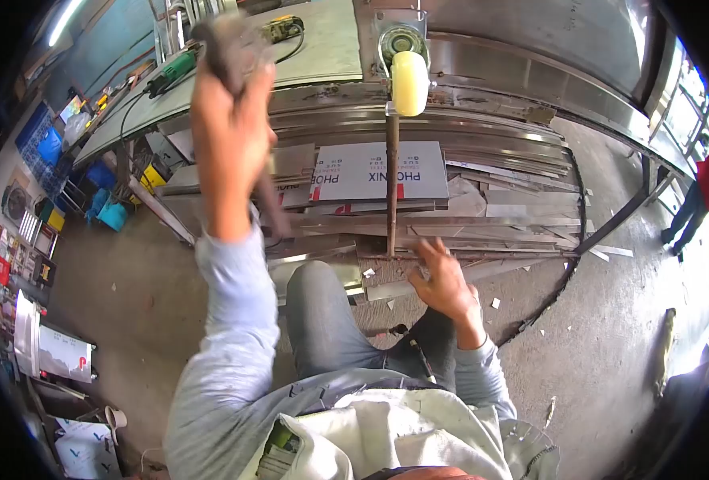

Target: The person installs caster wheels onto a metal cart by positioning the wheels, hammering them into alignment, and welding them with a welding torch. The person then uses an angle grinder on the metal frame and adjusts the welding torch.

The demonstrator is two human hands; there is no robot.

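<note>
2 bare hands work either side of a pale yellow wheel [409, 85], which sits at 12 o'clock from the seated worker, fixed to a metal bracket [403, 38]. Its longer side runs roughly from 12 to 6 o'clock, and a brown rod [392, 188] extends below it along much the same line. From the left hand [230, 148], the wheel lies toward 2 o'clock; from the right hand [446, 282], it's just short of 12. Neither hand looks clearly nearer.

The left arm stretches out toward 11 o'clock, sleeve pushed back, the hand raised and clenched around a dark tool [225, 50]. It looks like a hammer, but blur hides its exact shape. Over at 1 o'clock, the right arm is bent and lower, palm turned inward, fingers loosely spread. That hand seems to hold nothing; whether its fingertips brush the metal strips [522, 164] beyond, I can't tell.

Printed sheets [382, 172] lie among those strips, behind the rod. Up toward 11 o'clock, a green power tool [170, 74] and a yellow one [281, 30] rest on the counter [330, 52]. Another person [694, 196] stands well apart, toward 2 o'clock.
</note>
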